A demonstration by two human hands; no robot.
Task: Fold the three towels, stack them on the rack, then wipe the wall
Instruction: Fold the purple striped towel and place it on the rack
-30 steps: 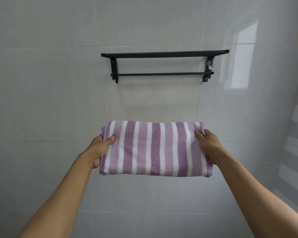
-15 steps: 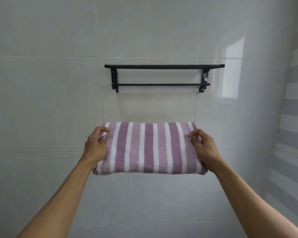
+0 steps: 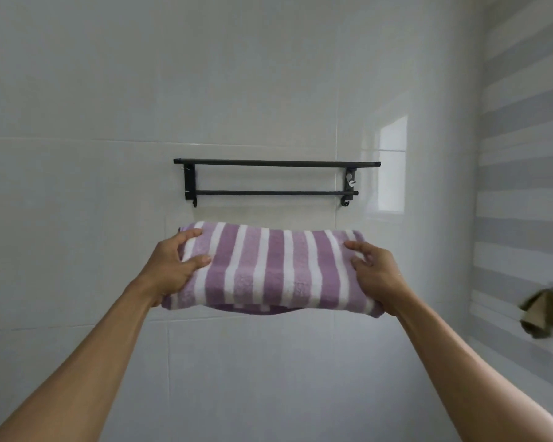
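Head view: a folded towel, purple with white stripes, is held level in the air before the tiled wall, below the rack and not touching it. The left hand grips the towel's left end, thumb on top, fingers curled over the far edge. The right hand grips the right end likewise. The black rack carries nothing. A blurred brown object shows at far right.

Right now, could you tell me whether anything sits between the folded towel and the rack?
Nothing visible does. The towel, held by the left hand and right hand, is below the bare rack, with only wall between.
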